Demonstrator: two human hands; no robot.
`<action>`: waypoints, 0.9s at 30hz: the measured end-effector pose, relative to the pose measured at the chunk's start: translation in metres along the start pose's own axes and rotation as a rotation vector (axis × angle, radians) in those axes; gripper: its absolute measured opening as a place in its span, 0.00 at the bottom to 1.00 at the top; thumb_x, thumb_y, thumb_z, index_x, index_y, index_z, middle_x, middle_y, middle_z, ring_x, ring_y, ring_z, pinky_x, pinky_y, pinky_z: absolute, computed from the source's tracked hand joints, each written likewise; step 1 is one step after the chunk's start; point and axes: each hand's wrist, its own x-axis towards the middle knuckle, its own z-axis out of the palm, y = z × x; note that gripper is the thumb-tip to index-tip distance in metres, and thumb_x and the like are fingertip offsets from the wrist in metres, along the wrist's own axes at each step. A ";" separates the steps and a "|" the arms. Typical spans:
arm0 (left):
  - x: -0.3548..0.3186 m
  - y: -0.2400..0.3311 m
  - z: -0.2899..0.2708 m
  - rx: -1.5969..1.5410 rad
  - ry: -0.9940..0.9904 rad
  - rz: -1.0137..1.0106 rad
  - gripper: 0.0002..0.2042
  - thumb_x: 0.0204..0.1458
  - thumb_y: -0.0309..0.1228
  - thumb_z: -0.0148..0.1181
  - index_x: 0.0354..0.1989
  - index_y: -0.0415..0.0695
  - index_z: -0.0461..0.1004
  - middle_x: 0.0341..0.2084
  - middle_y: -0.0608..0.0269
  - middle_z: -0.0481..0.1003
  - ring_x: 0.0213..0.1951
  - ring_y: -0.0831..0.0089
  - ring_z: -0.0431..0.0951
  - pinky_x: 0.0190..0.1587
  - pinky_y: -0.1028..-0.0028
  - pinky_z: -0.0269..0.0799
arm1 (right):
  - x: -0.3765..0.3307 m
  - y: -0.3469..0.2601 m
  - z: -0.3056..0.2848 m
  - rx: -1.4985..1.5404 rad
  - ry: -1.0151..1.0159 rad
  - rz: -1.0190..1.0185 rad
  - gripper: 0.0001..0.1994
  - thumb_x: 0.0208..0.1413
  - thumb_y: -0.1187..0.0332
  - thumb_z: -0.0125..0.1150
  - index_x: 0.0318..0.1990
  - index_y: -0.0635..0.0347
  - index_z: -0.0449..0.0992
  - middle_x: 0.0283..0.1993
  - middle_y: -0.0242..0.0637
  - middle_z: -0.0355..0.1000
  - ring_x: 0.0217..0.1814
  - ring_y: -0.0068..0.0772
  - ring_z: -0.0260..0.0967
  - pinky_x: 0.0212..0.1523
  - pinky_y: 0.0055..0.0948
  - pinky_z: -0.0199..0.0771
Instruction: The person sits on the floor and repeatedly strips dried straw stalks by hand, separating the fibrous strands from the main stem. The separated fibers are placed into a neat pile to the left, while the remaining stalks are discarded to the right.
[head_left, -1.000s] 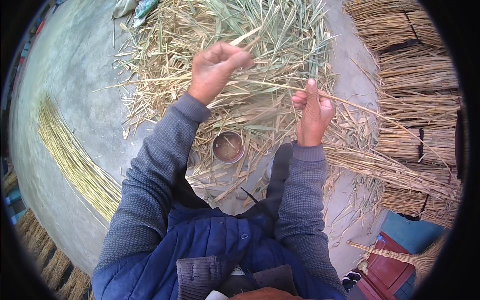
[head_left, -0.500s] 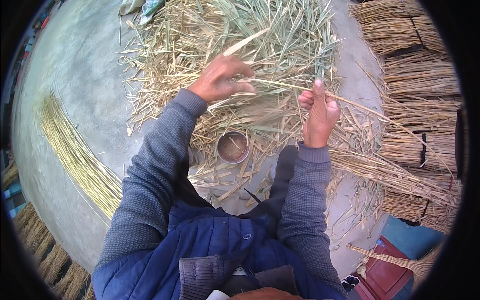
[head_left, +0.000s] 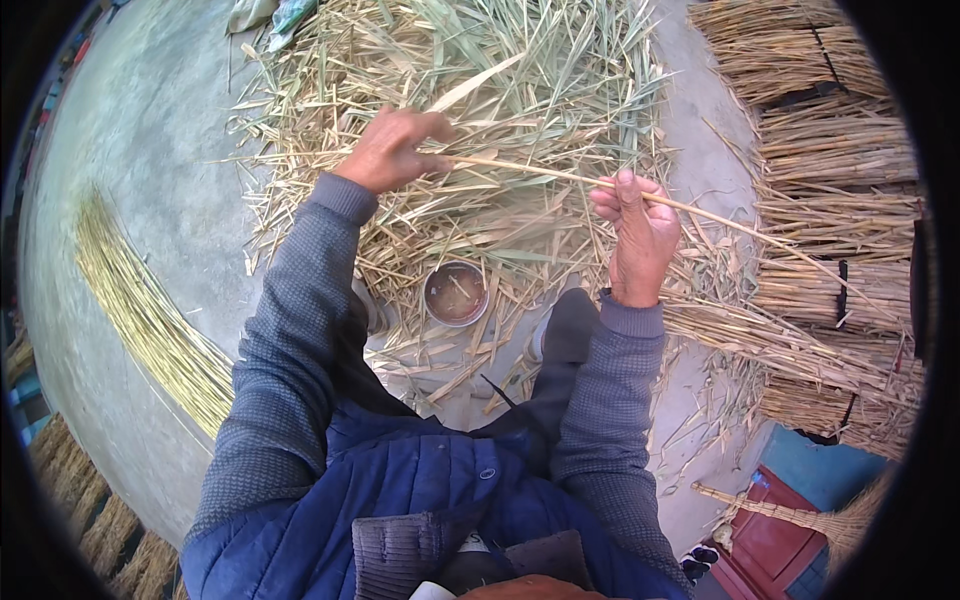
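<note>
A long, thin, pale reed stalk [head_left: 530, 170] stretches between my hands, above a heap of dry leaves. My left hand [head_left: 388, 150] has its thumb and fingers closed at the stalk's left end. Farther along, my right hand [head_left: 640, 235] grips the same stalk between thumb and curled fingers, palm turned up. Beyond that hand the stalk slants down to the right, over the bundled stalks. Below the stretched stalk, a small round metal bowl [head_left: 456, 293] sits on the floor, with bits of straw in it.
The heap of stripped leaves [head_left: 500, 80] spreads ahead of me. Tied reed bundles [head_left: 840, 220] line the right side, with loose stalks [head_left: 770, 335] reaching toward me. A sheaf of yellow-green stalks [head_left: 150, 310] lies left on the concrete. A straw broom [head_left: 780, 515] is at lower right.
My left hand has moved left with the stalk's end, and more of the stalk shows between my hands. My right hand stays in nearly the same place.
</note>
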 end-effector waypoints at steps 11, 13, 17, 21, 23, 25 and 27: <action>0.008 0.058 0.033 -0.304 0.346 0.244 0.07 0.47 0.34 0.73 0.29 0.46 0.83 0.25 0.65 0.81 0.30 0.67 0.79 0.37 0.68 0.70 | -0.010 0.007 0.030 0.024 -0.116 -0.049 0.12 0.60 0.67 0.68 0.43 0.67 0.74 0.35 0.41 0.78 0.32 0.28 0.80 0.33 0.20 0.79; 0.006 0.058 0.032 -0.304 0.366 0.216 0.08 0.44 0.31 0.76 0.30 0.45 0.83 0.26 0.66 0.81 0.30 0.71 0.77 0.39 0.70 0.68 | -0.012 0.008 0.032 0.053 -0.124 -0.038 0.11 0.60 0.67 0.67 0.43 0.66 0.74 0.35 0.42 0.79 0.33 0.28 0.80 0.34 0.21 0.80; 0.002 0.055 0.029 -0.301 0.373 0.197 0.07 0.44 0.32 0.75 0.30 0.46 0.84 0.26 0.66 0.81 0.30 0.70 0.78 0.38 0.71 0.68 | -0.014 0.010 0.036 0.105 -0.130 0.023 0.11 0.61 0.68 0.66 0.43 0.66 0.74 0.34 0.41 0.78 0.32 0.27 0.79 0.34 0.21 0.79; 0.004 0.053 0.026 -0.022 0.434 0.377 0.08 0.44 0.33 0.75 0.30 0.48 0.83 0.27 0.70 0.81 0.31 0.71 0.78 0.36 0.71 0.66 | -0.013 0.013 0.036 0.093 -0.086 0.103 0.14 0.60 0.65 0.68 0.43 0.66 0.74 0.34 0.40 0.78 0.31 0.26 0.78 0.32 0.20 0.78; 0.006 0.055 0.027 0.085 0.463 0.458 0.09 0.43 0.32 0.75 0.32 0.49 0.82 0.27 0.72 0.81 0.31 0.72 0.78 0.34 0.71 0.64 | -0.012 0.016 0.037 0.123 -0.047 0.157 0.14 0.59 0.64 0.68 0.43 0.66 0.74 0.34 0.40 0.78 0.30 0.25 0.78 0.32 0.19 0.78; 0.008 0.058 0.027 0.078 0.474 0.454 0.10 0.43 0.32 0.75 0.33 0.50 0.81 0.27 0.74 0.80 0.31 0.73 0.77 0.33 0.71 0.62 | -0.011 0.020 0.036 0.134 -0.027 0.168 0.15 0.59 0.63 0.69 0.43 0.67 0.74 0.33 0.41 0.78 0.30 0.26 0.78 0.31 0.20 0.78; 0.007 0.057 0.017 -0.206 0.501 0.286 0.07 0.50 0.32 0.71 0.34 0.47 0.80 0.27 0.71 0.81 0.30 0.77 0.78 0.35 0.74 0.69 | -0.010 0.023 0.033 0.129 -0.016 0.142 0.16 0.59 0.62 0.69 0.43 0.68 0.73 0.32 0.43 0.78 0.29 0.27 0.78 0.30 0.20 0.78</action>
